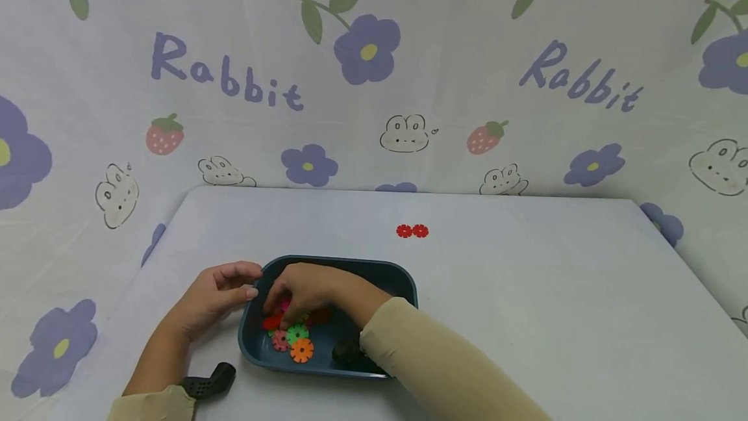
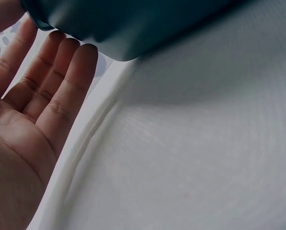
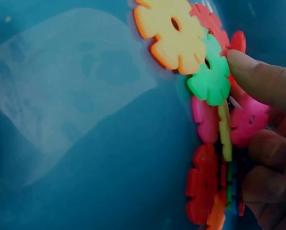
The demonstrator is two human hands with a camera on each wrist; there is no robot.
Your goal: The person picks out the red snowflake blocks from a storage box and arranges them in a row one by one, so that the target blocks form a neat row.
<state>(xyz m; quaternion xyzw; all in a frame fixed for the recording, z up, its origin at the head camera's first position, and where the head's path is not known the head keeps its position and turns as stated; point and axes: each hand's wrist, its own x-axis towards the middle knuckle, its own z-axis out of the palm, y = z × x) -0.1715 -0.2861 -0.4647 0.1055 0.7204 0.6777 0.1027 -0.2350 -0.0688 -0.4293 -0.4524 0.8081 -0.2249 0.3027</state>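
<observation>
A dark blue-green tray [image 1: 327, 372] holds several flower-shaped plastic linking discs, among them an orange disc [image 1: 302, 350], a green disc [image 1: 297, 334] and a pink disc [image 3: 250, 120]. Reaching in at the tray's left end, my right hand [image 1: 310, 288] has its thumb against a red disc [image 3: 237, 43], which it seems to pinch; the far side of that grip is hidden. My left hand [image 1: 213, 297] is at the tray's left rim, fingers loosely extended and the thumb touching or very near the edge.
Two red discs [image 1: 411, 231] lie side by side, seemingly joined, on the white table [image 1: 526, 291] beyond the tray. A black wrist device [image 1: 213, 382] sits on the left wrist. Behind the table hangs a printed cloth [image 1: 444, 51] with flowers and rabbits.
</observation>
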